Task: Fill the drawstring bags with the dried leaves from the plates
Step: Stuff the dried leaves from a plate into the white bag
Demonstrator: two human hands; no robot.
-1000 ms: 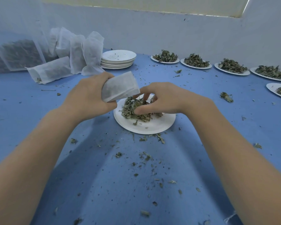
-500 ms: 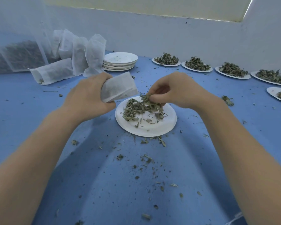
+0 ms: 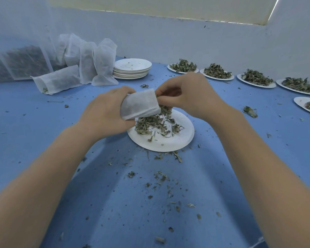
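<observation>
Fingers point(image 3: 166, 101) of the right hand point(image 3: 188, 97) are pinching a clump of dried leaves point(image 3: 166, 110) against the mouth of a white drawstring bag point(image 3: 140, 104), curled tight around the crumbly green-grey tuft while loose bits are trailing down. Gripping that bag is the left hand point(image 3: 106, 113), its thumb and fingers wrapping the soft, gauzy non-woven fabric, the opening facing right toward the leaves. Both forearms are reaching in from the lower corners, and the hands are meeting just above the far-left edge of a round white paper plate point(image 3: 177, 140), where a thin, ragged heap of leaves point(image 3: 154, 125) is lying. Half a second ago the right hand was lower and apart from the bag, lifting a pinch off the pile; now it is touching the bag's rim, and the bag is sitting nearer the middle of the view. Crumbs and leaf fragments point(image 3: 161, 178) are scattering over the smooth blue tabletop point(image 3: 43, 122). Farther back on the left, several filled and limp white bags point(image 3: 89, 63) are leaning together, one lying flat point(image 3: 57, 79), beside a stack of empty plates point(image 3: 132, 68). Along the far right edge, a row of plates heaped with leaves point(image 3: 217, 72) is curving toward the white wall point(image 3: 186, 36).
</observation>
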